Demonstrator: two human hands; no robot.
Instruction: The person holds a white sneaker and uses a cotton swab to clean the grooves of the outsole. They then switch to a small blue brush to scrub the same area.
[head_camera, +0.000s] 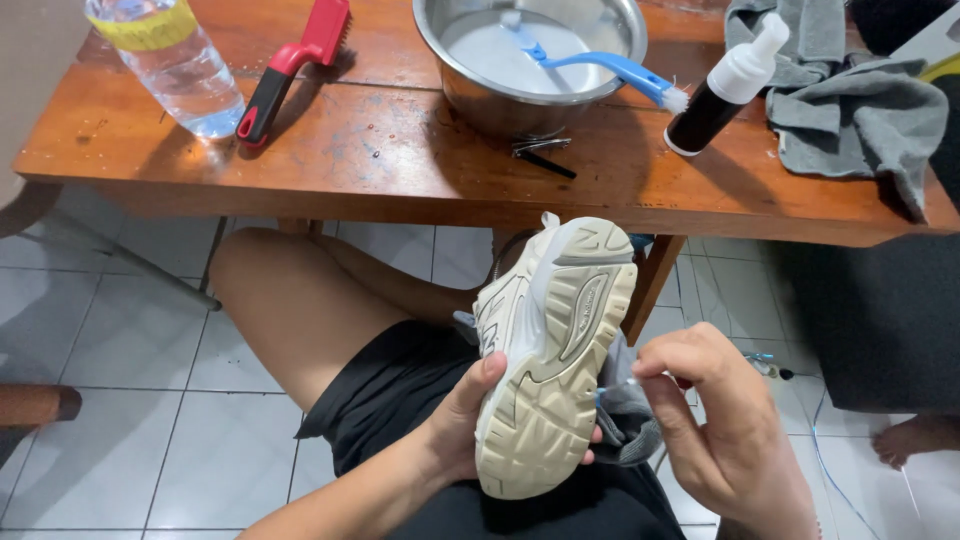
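Gripping a shoe (555, 350) sole-up over the lap, left hand (465, 420) fingers clamped on it; right hand (725, 420) at 3 o'clock, fingers pinched on a small brush (618, 385). Counter (380, 150) at 12 o'clock carries bowl (470, 85), bottle (170, 60), rag (860, 110).

Steel bowl (470, 90), red brush (295, 60), bottle (170, 55)

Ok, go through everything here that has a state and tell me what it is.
Shoe: sole up, held by left hand.
Right hand: pinching something small beside a grey cloth.
Bowl: upright, blue brush resting in it.
Water bottle: upright.
Pump bottle: upright.
Red brush: lying flat.
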